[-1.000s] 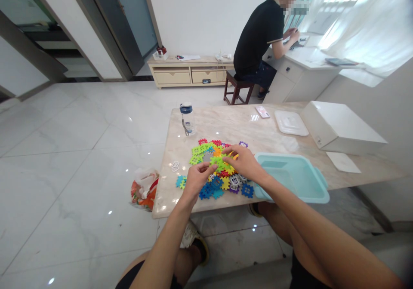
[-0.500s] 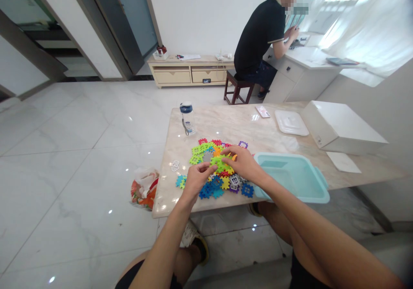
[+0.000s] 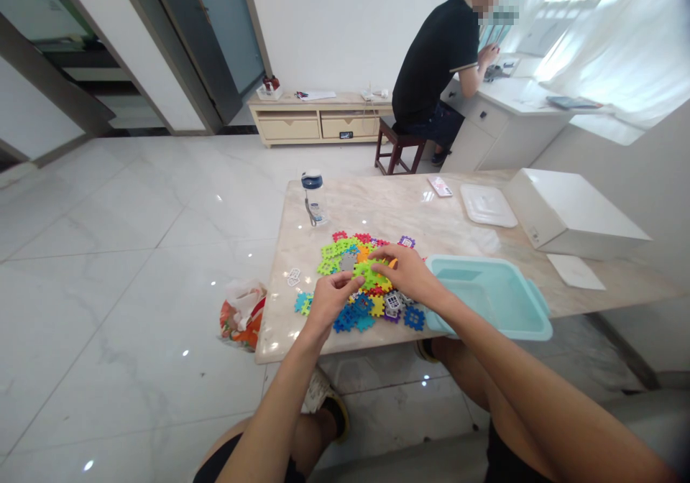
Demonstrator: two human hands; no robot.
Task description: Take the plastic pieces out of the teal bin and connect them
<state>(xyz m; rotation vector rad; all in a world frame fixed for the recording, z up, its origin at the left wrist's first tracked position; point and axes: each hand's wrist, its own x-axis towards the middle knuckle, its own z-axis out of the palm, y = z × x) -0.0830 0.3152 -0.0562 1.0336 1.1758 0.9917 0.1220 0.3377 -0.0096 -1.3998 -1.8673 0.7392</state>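
Note:
Between my two hands is a lime-green interlocking plastic tile (image 3: 371, 275), held over the pile. My left hand (image 3: 333, 297) pinches its left edge with thumb and fingers. On the other side, my right hand (image 3: 405, 271) grips the tile's right part, fingers curved over it. Under and around them lies a heap of notched tiles: blue tiles (image 3: 348, 318) in front, lime-green tiles (image 3: 330, 259) behind to the left, a grey tile (image 3: 348, 261), and a yellow tile (image 3: 377, 305). White window-shaped pieces (image 3: 394, 301) lie to the right of the heap's front.
A pale teal tub (image 3: 488, 296) stands right of the heap on the marble-patterned table (image 3: 371, 206). Farther back are a water bottle (image 3: 315, 199), a white lid (image 3: 488, 205) and a white box (image 3: 576, 210). A person (image 3: 439, 52) sits on a stool by the window.
Both hands keep hold of the lime-green tile in almost the same place. The view has shifted very slightly. The seated person's arms have moved a little.

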